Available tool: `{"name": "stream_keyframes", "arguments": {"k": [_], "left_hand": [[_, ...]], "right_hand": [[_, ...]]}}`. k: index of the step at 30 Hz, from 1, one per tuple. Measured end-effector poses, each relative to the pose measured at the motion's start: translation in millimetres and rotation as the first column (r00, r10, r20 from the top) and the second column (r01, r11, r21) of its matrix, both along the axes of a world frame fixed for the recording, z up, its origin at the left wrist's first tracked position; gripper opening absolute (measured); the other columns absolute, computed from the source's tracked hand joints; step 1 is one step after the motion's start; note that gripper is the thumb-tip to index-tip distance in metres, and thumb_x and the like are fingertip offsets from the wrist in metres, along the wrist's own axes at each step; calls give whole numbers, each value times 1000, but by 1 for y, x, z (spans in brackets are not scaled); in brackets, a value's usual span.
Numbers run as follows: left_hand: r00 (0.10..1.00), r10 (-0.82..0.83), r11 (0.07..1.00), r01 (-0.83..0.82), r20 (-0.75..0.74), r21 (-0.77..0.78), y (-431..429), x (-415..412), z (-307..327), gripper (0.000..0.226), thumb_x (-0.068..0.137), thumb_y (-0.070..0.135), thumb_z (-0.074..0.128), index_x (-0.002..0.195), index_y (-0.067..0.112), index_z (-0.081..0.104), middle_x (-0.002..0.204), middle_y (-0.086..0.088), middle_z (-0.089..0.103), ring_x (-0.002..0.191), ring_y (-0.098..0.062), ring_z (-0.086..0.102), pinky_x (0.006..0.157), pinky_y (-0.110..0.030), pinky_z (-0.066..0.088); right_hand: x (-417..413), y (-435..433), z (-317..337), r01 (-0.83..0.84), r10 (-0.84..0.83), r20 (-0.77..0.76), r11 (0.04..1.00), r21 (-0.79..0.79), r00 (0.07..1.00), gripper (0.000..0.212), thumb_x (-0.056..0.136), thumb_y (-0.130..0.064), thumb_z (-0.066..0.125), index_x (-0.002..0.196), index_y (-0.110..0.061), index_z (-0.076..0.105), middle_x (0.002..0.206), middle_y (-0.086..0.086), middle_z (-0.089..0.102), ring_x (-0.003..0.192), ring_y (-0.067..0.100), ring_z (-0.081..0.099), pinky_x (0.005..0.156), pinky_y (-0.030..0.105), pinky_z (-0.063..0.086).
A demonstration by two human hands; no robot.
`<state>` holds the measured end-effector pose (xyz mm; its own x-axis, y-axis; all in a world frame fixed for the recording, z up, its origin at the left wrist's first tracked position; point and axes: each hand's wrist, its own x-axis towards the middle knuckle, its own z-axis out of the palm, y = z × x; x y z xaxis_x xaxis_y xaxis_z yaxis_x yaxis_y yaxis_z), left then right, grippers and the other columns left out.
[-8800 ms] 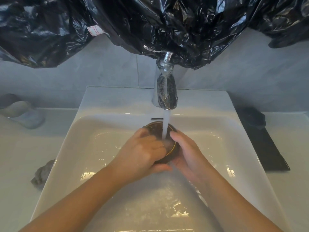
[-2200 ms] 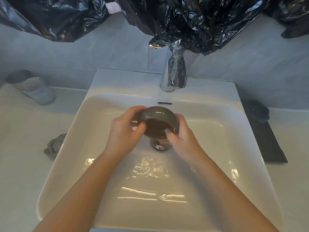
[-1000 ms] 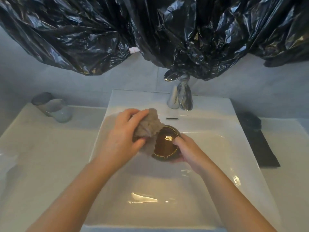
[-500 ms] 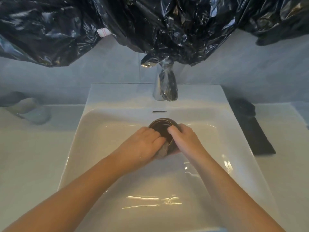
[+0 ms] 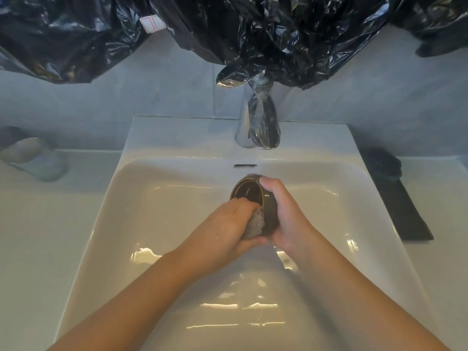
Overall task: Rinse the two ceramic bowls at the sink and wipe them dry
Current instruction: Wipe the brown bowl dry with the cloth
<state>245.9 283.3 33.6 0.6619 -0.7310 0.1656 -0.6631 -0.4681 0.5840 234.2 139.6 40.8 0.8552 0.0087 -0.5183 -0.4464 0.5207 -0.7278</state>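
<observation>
A small dark brown ceramic bowl with a thin gold rim is held over the white sink basin, its mouth tilted away from me. My right hand grips the bowl's outer wall from the right, thumb near the rim. My left hand holds a grey cloth bunched against the bowl's near side, fingers reaching over the rim. A second bowl is not in sight.
The chrome tap stands behind the basin with no water running. Black plastic sheeting hangs over the wall above. A pale cup lies on the left counter. A dark object on a black mat sits on the right counter.
The water stopped and my left hand took up the grey cloth. Over the last half second the bowl tipped further away and the cloth pressed against its near side.
</observation>
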Motion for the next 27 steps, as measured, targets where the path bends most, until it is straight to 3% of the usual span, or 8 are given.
{"name": "stream_keyframes", "arguments": {"k": [5,9,12,15,17,19,23,27], "left_hand": [[925,135,959,-211,-355,-187,-7,-3,-3,25,86,32,68,102,26,50,86,18,53,79,1,53,62,-9,37],[990,36,986,-57,-133,-156,-1,3,-4,26,83,33,66,98,20,50,86,5,56,76,-7,48,63,-16,36],[993,-62,997,67,98,-47,2,9,-9,29,84,35,63,104,20,48,94,-3,58,83,-13,45,72,-18,33],[999,-1,997,-3,-54,-77,-2,6,-6,32,82,43,58,107,25,48,95,11,55,83,-2,46,70,-10,31],[951,52,983,-103,-304,-152,-6,-1,-1,28,80,39,63,101,36,46,90,22,49,83,5,49,66,-8,34],[883,57,949,-193,-466,-250,-8,-3,1,32,79,29,71,97,40,47,88,19,53,79,4,53,64,-9,39],[899,25,950,-157,-437,-269,-8,0,0,42,74,30,75,108,29,49,90,15,57,80,-2,56,68,-18,46],[924,-72,982,0,-375,-189,-7,-4,-1,54,75,21,76,116,28,43,101,13,50,90,-3,51,72,-15,43]], "right_hand": [[3,8,-15,41,28,256,965,-259,966,41,63,-45,61,103,-37,67,107,8,64,94,23,64,82,40,53],[4,-4,-14,-79,81,153,997,-25,985,46,76,-48,67,118,-28,64,103,8,67,95,24,63,81,37,52],[6,-8,-2,-100,98,17,983,152,995,41,77,-53,60,95,-20,76,88,7,72,80,22,69,78,36,51],[6,-3,-4,-26,26,-5,998,62,1000,33,82,-45,60,76,-18,78,78,8,71,69,21,69,70,33,52],[6,1,-8,11,-10,41,1000,-19,999,28,88,-42,57,84,-22,77,80,8,69,70,21,67,66,31,53],[8,4,-12,63,-45,180,993,-99,983,25,84,-42,58,99,-28,73,88,7,66,76,22,64,67,31,53],[4,3,-23,114,-24,474,980,-163,880,42,74,-43,56,113,-30,64,105,8,61,92,27,57,77,40,49],[-3,-2,-27,104,-55,455,991,-84,889,52,74,-44,55,120,-21,61,103,9,63,90,25,60,77,36,51]]}}
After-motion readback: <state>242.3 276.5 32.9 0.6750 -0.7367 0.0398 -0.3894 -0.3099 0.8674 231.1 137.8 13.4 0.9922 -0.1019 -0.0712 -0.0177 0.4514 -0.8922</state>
